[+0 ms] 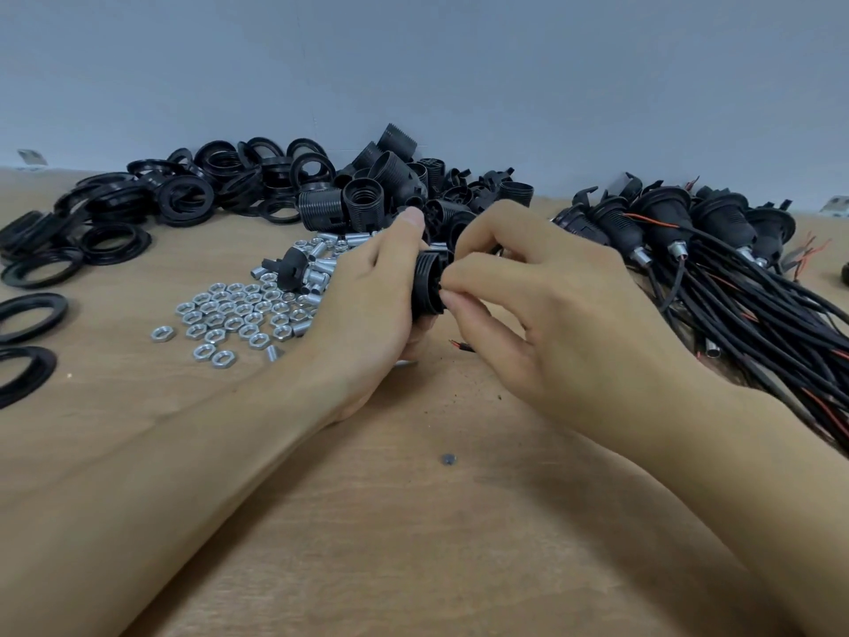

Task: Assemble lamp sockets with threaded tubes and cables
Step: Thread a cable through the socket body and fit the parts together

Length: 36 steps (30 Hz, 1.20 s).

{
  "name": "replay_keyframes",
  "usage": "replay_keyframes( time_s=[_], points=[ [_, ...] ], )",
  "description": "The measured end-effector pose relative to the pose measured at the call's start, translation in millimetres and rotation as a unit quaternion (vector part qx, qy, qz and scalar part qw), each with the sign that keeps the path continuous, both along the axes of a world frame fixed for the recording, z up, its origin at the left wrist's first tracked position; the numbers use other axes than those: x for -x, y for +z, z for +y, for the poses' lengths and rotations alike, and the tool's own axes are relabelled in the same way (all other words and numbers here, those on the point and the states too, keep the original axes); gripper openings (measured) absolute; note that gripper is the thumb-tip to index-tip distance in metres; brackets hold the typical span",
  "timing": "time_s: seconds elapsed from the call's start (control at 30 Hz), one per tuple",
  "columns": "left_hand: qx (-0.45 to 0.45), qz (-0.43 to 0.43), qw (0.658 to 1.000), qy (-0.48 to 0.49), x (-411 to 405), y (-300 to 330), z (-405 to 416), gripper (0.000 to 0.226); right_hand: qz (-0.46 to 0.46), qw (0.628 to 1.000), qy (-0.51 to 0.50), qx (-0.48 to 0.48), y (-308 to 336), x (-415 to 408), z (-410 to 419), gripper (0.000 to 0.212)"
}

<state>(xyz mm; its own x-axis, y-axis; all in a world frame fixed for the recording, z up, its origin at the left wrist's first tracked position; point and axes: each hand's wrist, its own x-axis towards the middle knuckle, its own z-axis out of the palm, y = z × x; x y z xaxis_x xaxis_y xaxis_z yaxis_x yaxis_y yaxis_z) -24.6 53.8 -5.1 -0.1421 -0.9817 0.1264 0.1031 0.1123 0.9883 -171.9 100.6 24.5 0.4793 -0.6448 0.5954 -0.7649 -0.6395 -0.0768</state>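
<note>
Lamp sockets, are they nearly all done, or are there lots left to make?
Some look done: a bunch of finished sockets with cables lies at the right. One is in progress: the left hand grips a black socket while the right hand pinches something at its end. Plenty looks left: a pile of loose sockets, many black rings, silver nuts and short metal tubes wait on the table.

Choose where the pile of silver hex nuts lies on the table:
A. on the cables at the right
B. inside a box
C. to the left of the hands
C: the silver hex nuts lie loose on the bare table, left of the left hand.
</note>
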Motion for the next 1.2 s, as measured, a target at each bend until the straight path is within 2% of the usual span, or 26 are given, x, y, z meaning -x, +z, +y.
replay_keyframes(
  time_s=[0.13,0.27,0.43,0.57,0.73,0.83,0.9,0.97,1.03,1.1,1.2],
  points=[
    [-0.001,0.029,0.999,-0.03,0.1,4.2,2.1,0.047,-0.072,0.997,0.015,-0.019,0.9,5.1,-4.7,0.013],
    [-0.008,0.042,0.998,-0.048,0.6,5.5,3.4,0.053,-0.101,0.994,0.035,-0.033,-1.5,7.0,-5.6,0.009],
    [-0.008,0.035,0.999,-0.031,0.7,5.1,3.1,0.053,-0.102,0.994,0.03,-0.007,-4.2,6.0,-7.4,0.009],
    [0.031,0.027,0.999,0.008,0.8,-0.4,2.2,0.05,-0.125,0.991,0.049,-0.009,-6.8,0.9,-6.3,0.012],
    [0.127,-0.069,0.987,0.069,-6.7,0.2,-2.1,0.05,-0.132,0.99,0.051,-0.026,-8.9,1.4,-10.5,0.006],
    [0.201,-0.118,0.966,0.109,-6.8,0.0,-2.0,0.046,-0.243,0.961,0.051,-0.122,-6.1,2.9,-11.7,0.014],
    [0.23,-0.159,0.952,0.128,-6.0,-1.5,-1.0,0.041,-0.299,0.942,0.031,-0.15,2.2,13.2,-13.6,0.01],
    [0.24,-0.176,0.944,0.14,-7.3,-2.4,-0.8,0.037,-0.273,0.939,-0.004,-0.211,13.6,33.8,-16.0,0.026],
    [0.25,-0.192,0.939,0.138,-9.1,-2.6,-1.0,0.036,-0.185,0.927,-0.023,-0.325,20.5,51.5,-17.2,0.044],
    [0.259,-0.203,0.936,0.126,-10.8,-2.8,-0.8,0.034,-0.103,0.901,-0.038,-0.419,20.8,59.0,-17.0,0.047],
    [0.26,-0.183,0.941,0.115,-11.4,-3.0,-0.9,0.028,-0.044,0.866,-0.048,-0.496,20.3,66.7,-16.5,0.059]
  ],
)
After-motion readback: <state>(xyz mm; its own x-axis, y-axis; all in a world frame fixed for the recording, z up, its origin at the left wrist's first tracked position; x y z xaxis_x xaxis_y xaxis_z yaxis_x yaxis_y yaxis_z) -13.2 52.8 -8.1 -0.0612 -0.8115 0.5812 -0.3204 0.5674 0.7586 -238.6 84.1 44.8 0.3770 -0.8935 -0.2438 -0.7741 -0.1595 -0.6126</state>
